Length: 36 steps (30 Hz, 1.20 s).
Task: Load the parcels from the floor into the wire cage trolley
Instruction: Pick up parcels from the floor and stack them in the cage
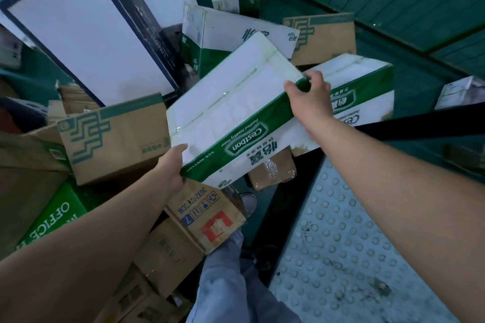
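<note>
A white and green Cestbon water carton is held tilted above a heap of parcels. My left hand grips its near left corner from below. My right hand clasps its far right top edge. Beneath it lie a small taped brown parcel and a brown box with a red mark. A second Cestbon carton rests just behind my right hand. No wire cage trolley is recognisable in view.
Brown boxes with green patterns, a large flat white box, more Cestbon cartons and a green office-paper box crowd the left. A studded metal plate lies right. My legs stand below. Green floor beyond.
</note>
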{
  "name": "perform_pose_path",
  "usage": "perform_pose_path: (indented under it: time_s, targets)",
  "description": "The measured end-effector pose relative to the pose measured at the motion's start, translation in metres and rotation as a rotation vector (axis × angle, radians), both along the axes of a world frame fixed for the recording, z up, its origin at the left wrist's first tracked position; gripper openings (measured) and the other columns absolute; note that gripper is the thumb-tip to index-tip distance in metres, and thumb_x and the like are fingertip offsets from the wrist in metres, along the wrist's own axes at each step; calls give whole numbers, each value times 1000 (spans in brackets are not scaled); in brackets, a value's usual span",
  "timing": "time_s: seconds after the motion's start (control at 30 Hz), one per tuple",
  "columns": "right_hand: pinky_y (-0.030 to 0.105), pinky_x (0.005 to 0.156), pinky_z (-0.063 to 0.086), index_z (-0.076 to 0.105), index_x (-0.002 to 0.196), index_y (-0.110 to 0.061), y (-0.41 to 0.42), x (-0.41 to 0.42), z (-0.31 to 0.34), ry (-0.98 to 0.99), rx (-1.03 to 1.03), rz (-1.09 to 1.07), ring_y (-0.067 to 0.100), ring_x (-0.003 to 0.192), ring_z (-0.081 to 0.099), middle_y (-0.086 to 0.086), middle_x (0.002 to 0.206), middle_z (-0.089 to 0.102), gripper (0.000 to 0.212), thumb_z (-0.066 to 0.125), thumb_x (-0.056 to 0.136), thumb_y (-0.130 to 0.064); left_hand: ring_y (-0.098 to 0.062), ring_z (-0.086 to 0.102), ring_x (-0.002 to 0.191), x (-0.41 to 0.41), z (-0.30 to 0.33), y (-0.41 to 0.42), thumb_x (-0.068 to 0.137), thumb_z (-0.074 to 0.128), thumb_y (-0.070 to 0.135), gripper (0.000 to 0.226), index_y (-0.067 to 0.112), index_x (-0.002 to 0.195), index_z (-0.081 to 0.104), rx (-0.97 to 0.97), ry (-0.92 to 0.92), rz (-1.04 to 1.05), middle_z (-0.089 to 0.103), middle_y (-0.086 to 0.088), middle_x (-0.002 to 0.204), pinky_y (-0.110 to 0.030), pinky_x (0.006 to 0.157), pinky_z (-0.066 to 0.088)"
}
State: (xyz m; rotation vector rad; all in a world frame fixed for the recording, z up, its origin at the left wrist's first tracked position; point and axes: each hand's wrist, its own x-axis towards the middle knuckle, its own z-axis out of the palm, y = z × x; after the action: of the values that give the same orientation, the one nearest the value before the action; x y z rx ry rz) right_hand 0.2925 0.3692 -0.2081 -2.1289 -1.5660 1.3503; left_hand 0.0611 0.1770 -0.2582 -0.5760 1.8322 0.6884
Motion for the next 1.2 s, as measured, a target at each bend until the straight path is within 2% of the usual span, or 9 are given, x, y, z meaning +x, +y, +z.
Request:
perform_pose_path:
  time_s: [0.23, 0.43, 0.53, 0.6, 0.7, 0.97, 1.1, 1.17, 1.2]
  targets:
    - [43, 88, 55, 49, 122, -25, -64, 63, 54, -4, -35, -68, 25, 101, 62, 2, 129, 56, 30, 57, 94, -32, -40, 65, 102, 19, 65, -28, 85, 77, 36, 87, 23, 154, 24, -67, 213, -149, 51, -15, 125, -57, 86, 59]
    - [35, 85, 53, 51, 148, -32, -134, 125, 85, -14, -116, -86, 23, 107, 61, 0, 139, 48, 56, 48, 91, -29, -39, 62, 118, 36, 101, -46, 74, 75, 43, 89, 7, 147, 41, -14, 309, -317, 58, -17, 136, -52, 97, 55]
    - [43, 85, 61, 62, 135, -44, -174, 164, 85, 90, -207, -231, 21, 94, 69, -4, 124, 67, 62, 47, 75, -40, -39, 59, 127, 52, 101, -54, 71, 71, 50, 91, 8, 148, 45, -2, 338, -462, 56, -16, 144, -54, 101, 53]
    - [44, 84, 60, 73, 112, -45, -205, 195, 87, 146, -248, -331, 19, 83, 68, -7, 100, 74, 43, 50, 79, -30, -38, 60, 125, 82, 123, -57, 78, 69, 50, 80, 9, 144, 50, -4, 336, -552, 59, -14, 141, -54, 102, 52]
    - [39, 69, 51, 72, 104, -18, -248, 234, 101, 169, -283, -424, 21, 71, 56, 5, 81, 62, 33, 49, 80, -25, -33, 65, 115, 122, 139, -63, 90, 70, 46, 59, 11, 136, 58, -7, 301, -689, 64, -10, 130, -49, 102, 53]
    - [26, 51, 49, 64, 112, -17, -368, 356, 167, 135, -312, -800, 19, 64, 61, 7, 97, 67, 26, 49, 91, -12, -27, 58, 96, 258, 206, -71, 89, 71, 48, 60, 9, 131, 52, 83, 287, -1137, 58, -8, 121, -34, 77, 46]
    - [31, 69, 48, 61, 130, -30, -417, 402, 218, 87, -287, -793, 19, 89, 63, -4, 113, 66, 45, 61, 85, -23, -27, 58, 91, 320, 250, -73, 95, 66, 38, 47, 6, 126, 51, 158, 314, -1273, 59, -9, 118, -32, 75, 40]
    - [34, 82, 52, 58, 138, -31, -442, 422, 243, 89, -277, -799, 22, 105, 63, -4, 126, 63, 53, 64, 85, -28, -25, 59, 94, 346, 276, -74, 96, 69, 32, 37, 12, 124, 53, 255, 189, -1257, 58, -6, 117, -30, 81, 44]
    - [36, 88, 54, 58, 140, -29, -458, 434, 256, 93, -272, -839, 23, 109, 63, -2, 129, 62, 56, 65, 85, -31, -24, 60, 100, 360, 286, -75, 92, 76, 36, 51, 11, 131, 55, 292, 113, -1279, 58, -5, 120, -30, 86, 47]
